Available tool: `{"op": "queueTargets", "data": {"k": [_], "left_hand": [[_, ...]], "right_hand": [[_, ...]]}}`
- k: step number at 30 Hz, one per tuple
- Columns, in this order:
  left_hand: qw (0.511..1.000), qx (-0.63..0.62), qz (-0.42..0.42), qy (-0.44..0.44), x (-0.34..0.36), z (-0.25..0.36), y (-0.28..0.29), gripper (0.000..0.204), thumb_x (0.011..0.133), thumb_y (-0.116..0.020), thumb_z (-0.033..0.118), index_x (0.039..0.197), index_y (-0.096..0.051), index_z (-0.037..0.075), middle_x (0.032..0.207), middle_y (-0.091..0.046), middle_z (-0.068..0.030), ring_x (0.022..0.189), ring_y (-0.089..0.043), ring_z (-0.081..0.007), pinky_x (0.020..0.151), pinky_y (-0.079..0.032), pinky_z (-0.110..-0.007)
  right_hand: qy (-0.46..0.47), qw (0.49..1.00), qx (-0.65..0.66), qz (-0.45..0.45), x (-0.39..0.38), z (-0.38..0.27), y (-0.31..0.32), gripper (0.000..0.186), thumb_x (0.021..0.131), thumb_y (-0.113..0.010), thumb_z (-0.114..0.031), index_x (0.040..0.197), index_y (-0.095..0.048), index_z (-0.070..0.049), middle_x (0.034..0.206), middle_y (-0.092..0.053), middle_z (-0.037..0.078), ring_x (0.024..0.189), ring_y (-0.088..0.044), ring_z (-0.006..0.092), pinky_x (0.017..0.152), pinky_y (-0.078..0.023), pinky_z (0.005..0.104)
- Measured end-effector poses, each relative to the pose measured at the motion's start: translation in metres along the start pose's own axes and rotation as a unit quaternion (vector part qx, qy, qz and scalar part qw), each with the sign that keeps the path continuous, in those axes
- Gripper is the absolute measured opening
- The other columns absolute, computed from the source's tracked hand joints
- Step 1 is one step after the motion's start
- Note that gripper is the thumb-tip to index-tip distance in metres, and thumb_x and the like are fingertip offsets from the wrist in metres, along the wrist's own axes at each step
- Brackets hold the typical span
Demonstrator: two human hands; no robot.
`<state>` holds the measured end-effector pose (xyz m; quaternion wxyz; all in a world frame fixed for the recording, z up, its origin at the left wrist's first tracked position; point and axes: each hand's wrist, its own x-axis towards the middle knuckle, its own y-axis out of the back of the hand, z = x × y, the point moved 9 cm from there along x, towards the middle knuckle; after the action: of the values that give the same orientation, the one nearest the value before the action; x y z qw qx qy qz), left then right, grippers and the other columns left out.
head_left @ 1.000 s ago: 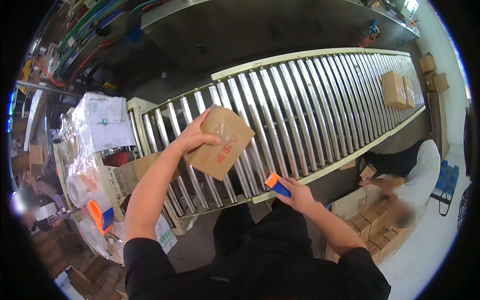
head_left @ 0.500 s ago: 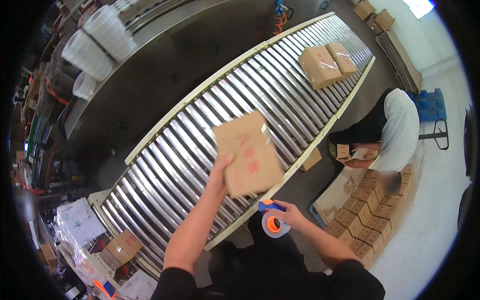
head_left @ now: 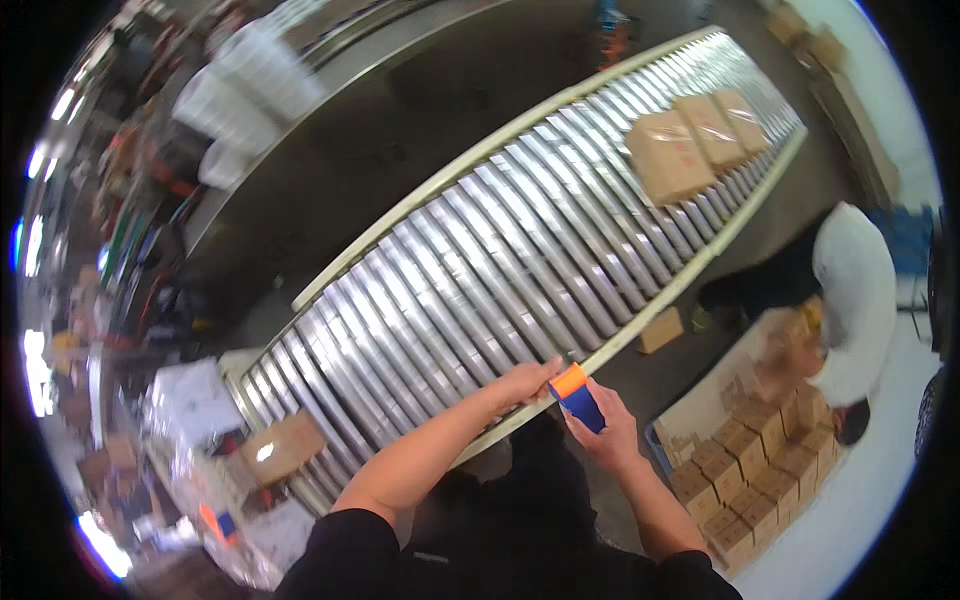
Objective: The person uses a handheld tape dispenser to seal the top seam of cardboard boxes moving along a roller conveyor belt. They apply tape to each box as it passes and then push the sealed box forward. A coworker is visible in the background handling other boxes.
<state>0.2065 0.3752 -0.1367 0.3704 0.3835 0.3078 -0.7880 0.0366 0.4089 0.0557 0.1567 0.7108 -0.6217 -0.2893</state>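
Note:
In my right hand (head_left: 612, 432) is a blue and orange tape dispenser (head_left: 584, 405), held over the near rail of the roller conveyor (head_left: 450, 280). My left hand (head_left: 522, 385) is beside the dispenser's orange end. Its fingers are bent together, and whether they pinch the tape's end is too small to make out. Farther up the rollers, three brown cartons (head_left: 668, 158) sit side by side, with shiny tape visible on some of them. An open-flapped carton (head_left: 285, 445) lies at the conveyor's lower left end.
A co-worker (head_left: 852, 300) bends at the right over a pallet of small brown boxes (head_left: 745, 450). One carton (head_left: 660, 330) lies on the floor beside the conveyor. Stacked white tubs (head_left: 230, 105) stand at upper left. Another orange and blue dispenser (head_left: 217, 522) lies at lower left.
The carton from my left hand is now on the rollers against the other two. My left hand has come back to the dispenser, which has turned in my right hand. The view has shifted.

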Motion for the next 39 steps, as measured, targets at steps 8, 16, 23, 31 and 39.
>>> {"op": "queueTargets", "data": {"k": [8, 16, 23, 31, 39], "left_hand": [[0.954, -0.254, 0.102, -0.126, -0.283, -0.151, 0.116, 0.027, 0.113, -0.067, 0.029, 0.107, -0.075, 0.004, 0.090, -0.070, 0.0008, 0.081, -0.062, -0.0085, 0.074, -0.051, -0.027], [0.730, 0.210, 0.549, -0.348, -0.466, -0.210, 0.334, 0.020, 0.100, -0.073, 0.021, 0.094, -0.079, 0.004, 0.091, -0.069, -0.0125, 0.092, -0.067, -0.0306, 0.086, -0.054, -0.043], [0.859, 0.187, 0.476, -0.013, -0.301, -0.261, 0.451, 0.035, 0.091, -0.083, 0.028, 0.112, -0.069, 0.004, 0.112, -0.078, -0.0201, 0.108, -0.074, -0.0438, 0.095, -0.059, -0.051], [0.681, 0.578, 0.385, -0.233, -0.373, -0.212, 0.284, 0.125, 0.070, -0.098, 0.046, 0.174, -0.034, 0.016, 0.175, -0.033, -0.0265, 0.155, -0.035, -0.0566, 0.127, -0.030, -0.069], [0.867, 0.307, 0.338, -0.199, -0.345, -0.143, 0.348, 0.119, 0.068, -0.094, 0.034, 0.171, -0.038, 0.013, 0.160, -0.050, -0.0224, 0.133, -0.057, -0.0436, 0.118, -0.048, -0.053]], "right_hand": [[0.230, 0.951, 0.005, -0.205, -0.069, -0.195, -0.186, 0.080, 0.086, -0.094, -0.028, 0.156, -0.060, -0.008, 0.143, -0.069, 0.017, 0.120, -0.074, 0.0387, 0.101, -0.062, 0.0450], [0.219, 0.952, -0.058, -0.204, -0.179, -0.276, -0.346, 0.077, 0.095, -0.087, -0.031, 0.160, -0.053, -0.006, 0.147, -0.061, 0.021, 0.113, -0.074, 0.0414, 0.088, -0.066, 0.0472], [0.126, 0.970, -0.137, -0.155, -0.150, -0.230, -0.443, 0.076, 0.099, -0.082, -0.035, 0.164, -0.051, -0.011, 0.147, -0.059, 0.022, 0.111, -0.073, 0.0449, 0.086, -0.063, 0.0509], [0.169, 0.969, -0.108, -0.142, -0.116, -0.218, -0.412, 0.069, 0.098, -0.081, -0.036, 0.160, -0.057, -0.014, 0.146, -0.063, 0.018, 0.112, -0.075, 0.0428, 0.088, -0.064, 0.0505], [0.105, 0.939, -0.198, -0.261, -0.087, -0.083, -0.333, 0.069, 0.097, -0.079, -0.043, 0.157, -0.060, -0.016, 0.143, -0.068, 0.017, 0.115, -0.074, 0.0411, 0.093, -0.062, 0.0521]]}}
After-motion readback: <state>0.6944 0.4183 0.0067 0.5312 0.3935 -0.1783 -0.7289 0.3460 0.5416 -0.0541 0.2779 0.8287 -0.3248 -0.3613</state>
